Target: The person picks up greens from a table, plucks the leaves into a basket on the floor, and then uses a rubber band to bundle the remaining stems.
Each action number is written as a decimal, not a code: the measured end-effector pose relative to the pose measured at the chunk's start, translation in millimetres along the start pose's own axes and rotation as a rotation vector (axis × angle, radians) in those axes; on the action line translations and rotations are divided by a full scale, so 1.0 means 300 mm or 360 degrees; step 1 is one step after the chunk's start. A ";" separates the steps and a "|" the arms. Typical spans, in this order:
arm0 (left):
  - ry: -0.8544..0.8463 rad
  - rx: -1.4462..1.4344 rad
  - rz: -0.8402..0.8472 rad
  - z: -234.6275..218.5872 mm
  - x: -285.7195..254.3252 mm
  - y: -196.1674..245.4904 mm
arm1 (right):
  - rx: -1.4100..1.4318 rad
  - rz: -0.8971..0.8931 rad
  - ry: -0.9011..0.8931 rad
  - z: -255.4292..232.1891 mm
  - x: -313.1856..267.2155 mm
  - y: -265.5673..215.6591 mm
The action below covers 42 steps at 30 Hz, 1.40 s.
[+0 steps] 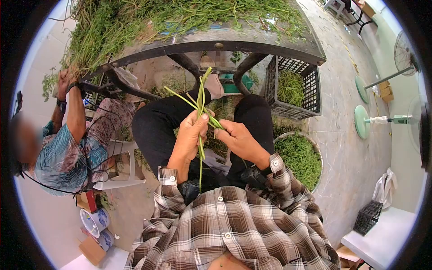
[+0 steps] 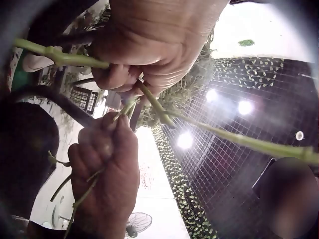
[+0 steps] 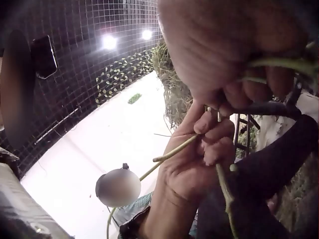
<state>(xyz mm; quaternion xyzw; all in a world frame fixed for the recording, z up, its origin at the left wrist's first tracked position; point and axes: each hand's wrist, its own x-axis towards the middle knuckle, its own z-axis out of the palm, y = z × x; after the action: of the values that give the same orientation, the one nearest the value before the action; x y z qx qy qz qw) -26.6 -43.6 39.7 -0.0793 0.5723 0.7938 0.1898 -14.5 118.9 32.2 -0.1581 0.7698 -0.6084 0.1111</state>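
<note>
Several green stems [image 1: 201,96] cross between the two hands above the lap. The left hand [image 1: 191,135] grips them with fingers curled and thumb on top; stem ends stick out above and below it. Close on its right, the right hand [image 1: 243,141] pinches stems between thumb and fingers. In the left wrist view the left hand [image 2: 154,45] is near the lens and the right hand [image 2: 107,169] holds thin stems below it. The right wrist view has the right hand [image 3: 234,50] at the top, the left hand [image 3: 192,159] beneath.
Leafy greens [image 1: 180,22] lie heaped on the table [image 1: 310,45] ahead. Right of the legs stand a black crate [image 1: 272,90] with stems and a round basket [image 1: 320,166] of greens. At left a seated person [image 1: 72,153] reaches to the heap. Fans [image 1: 361,121] stand far right.
</note>
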 end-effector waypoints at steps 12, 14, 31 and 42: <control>-0.0079 0.0135 0.0020 0.017 -0.001 0.004 | 0.0276 0.0045 0.0034 0.014 0.007 -0.005; -0.0077 0.0154 -0.0002 0.011 -0.004 0.011 | 0.0296 -0.0032 0.0067 0.003 0.008 -0.007; 0.0026 0.0514 0.0302 -0.031 -0.014 0.056 | 0.0629 0.0448 0.0515 -0.296 -0.076 0.033; 0.0263 0.1545 0.0693 0.072 -0.036 -0.001 | 0.1102 0.0248 0.0109 -0.055 0.014 -0.054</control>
<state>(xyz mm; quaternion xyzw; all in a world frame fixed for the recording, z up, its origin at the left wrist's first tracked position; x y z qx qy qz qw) -14.8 -25.6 50.2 0.0760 0.8897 0.4500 -0.0100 -22.6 128.9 52.1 -0.0313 0.5309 -0.8279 0.1782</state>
